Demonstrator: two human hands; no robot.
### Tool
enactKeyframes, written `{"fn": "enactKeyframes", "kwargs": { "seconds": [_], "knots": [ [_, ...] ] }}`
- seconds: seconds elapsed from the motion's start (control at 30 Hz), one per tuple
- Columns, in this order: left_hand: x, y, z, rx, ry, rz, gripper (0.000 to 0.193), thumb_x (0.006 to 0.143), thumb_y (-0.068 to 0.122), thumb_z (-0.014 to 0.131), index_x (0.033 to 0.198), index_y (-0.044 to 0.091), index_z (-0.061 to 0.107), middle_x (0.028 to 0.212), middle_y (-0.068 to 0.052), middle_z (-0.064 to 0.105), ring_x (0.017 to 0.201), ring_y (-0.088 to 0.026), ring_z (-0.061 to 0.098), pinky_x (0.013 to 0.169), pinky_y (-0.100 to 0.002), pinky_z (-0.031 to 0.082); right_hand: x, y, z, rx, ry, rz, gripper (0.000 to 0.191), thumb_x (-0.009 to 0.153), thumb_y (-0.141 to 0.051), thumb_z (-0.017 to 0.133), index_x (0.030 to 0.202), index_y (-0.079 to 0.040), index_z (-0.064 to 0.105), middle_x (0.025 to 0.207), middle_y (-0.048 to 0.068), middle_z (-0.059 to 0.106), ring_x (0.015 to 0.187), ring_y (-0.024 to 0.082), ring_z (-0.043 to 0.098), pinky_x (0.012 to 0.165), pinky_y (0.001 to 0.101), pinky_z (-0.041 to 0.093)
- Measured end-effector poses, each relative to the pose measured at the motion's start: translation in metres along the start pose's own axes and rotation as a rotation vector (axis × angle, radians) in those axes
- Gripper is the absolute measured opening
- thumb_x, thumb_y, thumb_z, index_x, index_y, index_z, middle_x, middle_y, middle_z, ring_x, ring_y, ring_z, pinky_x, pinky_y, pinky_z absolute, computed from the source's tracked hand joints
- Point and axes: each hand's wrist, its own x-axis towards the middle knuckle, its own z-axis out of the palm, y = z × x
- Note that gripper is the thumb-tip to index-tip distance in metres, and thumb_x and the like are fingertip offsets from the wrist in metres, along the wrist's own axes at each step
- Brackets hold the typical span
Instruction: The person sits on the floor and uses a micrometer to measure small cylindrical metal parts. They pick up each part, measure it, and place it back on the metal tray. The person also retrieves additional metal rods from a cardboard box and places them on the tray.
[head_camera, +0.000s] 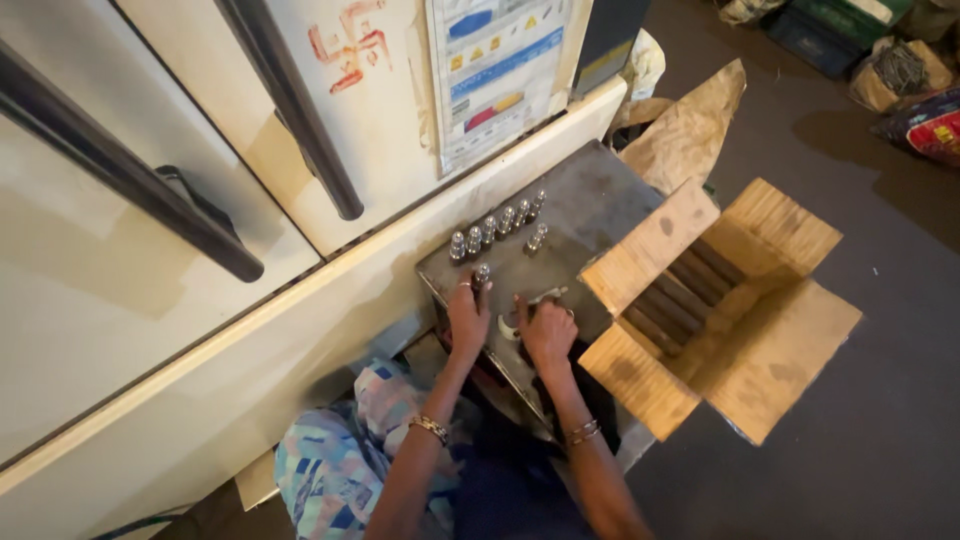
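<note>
A large cream-painted metal cabinet (150, 300) with long dark bar handles is seen filling the left side, its lower ledge running diagonally beside the grey, worn metal desk (590, 205). Along the desk's far left edge a row of small shiny cylindrical metal parts (497, 224) is stood upright, with one more pair set just apart from it. The left hand (467, 318) is laid on the desk's near corner, its fingers closed around one such small metal cylinder (481, 275) standing upright. Just beside it, the right hand (547, 330) is pressed down on a small white curved piece (512, 327), fingers bent; whether it is gripped cannot be told. Little bare plate is left between the hands, while the far half of the desk lies open. Overlapping the desk's right edge, an open brown corrugated cardboard box (770, 350) is spread with its flaps out, dark rusty cylindrical rods (685, 285) lying in rows inside. Dark smooth floor (880, 440) extends to the right.
</note>
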Motion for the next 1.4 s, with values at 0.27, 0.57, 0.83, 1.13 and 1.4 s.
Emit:
{"fn": "enactKeyframes", "kwargs": {
  "seconds": [0.27,0.57,0.83,1.13,1.4],
  "knots": [
    [0.001,0.002,-0.004,-0.032,0.064,0.084,0.040,0.098,0.024,0.070,0.127,-0.001,0.058,0.103,-0.026,0.069,0.094,-0.046,0.067,0.076,-0.049,0.053,0.008,-0.017,-0.007,0.150,0.102,0.061,0.045,0.072,-0.049,0.081,0.081,-0.005,0.074,0.080,0.020,0.074,0.077,0.043,0.072,0.069,0.0559,0.057],
    [-0.012,0.001,-0.010,-0.074,0.082,0.151,0.039,0.098,0.022,0.070,0.127,0.000,0.057,0.110,-0.027,0.068,0.099,-0.046,0.066,0.082,-0.048,0.053,0.027,-0.014,-0.012,0.090,-0.116,-0.008,0.048,0.065,-0.051,0.081,0.076,-0.005,0.078,0.079,0.021,0.074,0.073,0.039,0.073,0.069,0.0470,0.058],
    [-0.015,-0.005,-0.012,-0.079,-0.065,0.140,0.034,0.096,0.020,0.073,0.124,0.006,0.061,0.099,-0.023,0.071,0.090,-0.043,0.068,0.076,-0.048,0.053,0.040,0.010,-0.003,1.158,-0.201,0.137,0.036,0.092,-0.034,0.072,0.106,-0.001,0.075,0.087,0.004,0.068,0.077,0.015,0.060,0.070,0.0330,0.046],
    [-0.010,-0.012,-0.014,-0.173,-0.174,0.151,0.031,0.097,0.018,0.068,0.124,0.009,0.057,0.094,-0.022,0.069,0.086,-0.043,0.067,0.071,-0.047,0.052,0.030,0.002,-0.019,1.290,-0.346,0.076,0.031,0.104,-0.031,0.064,0.115,-0.002,0.067,0.086,-0.003,0.062,0.078,0.007,0.057,0.070,0.0234,0.048],
    [-0.018,0.005,-0.022,-0.196,-0.231,0.051,0.028,0.097,0.019,0.071,0.119,0.004,0.061,0.091,-0.019,0.070,0.081,-0.037,0.068,0.072,-0.043,0.052,0.027,0.010,-0.070,1.213,-0.239,-0.108,0.040,0.104,-0.032,0.057,0.131,-0.004,0.063,0.099,0.006,0.074,0.051,0.006,0.038,0.044,0.0234,0.030]
  ]
}}
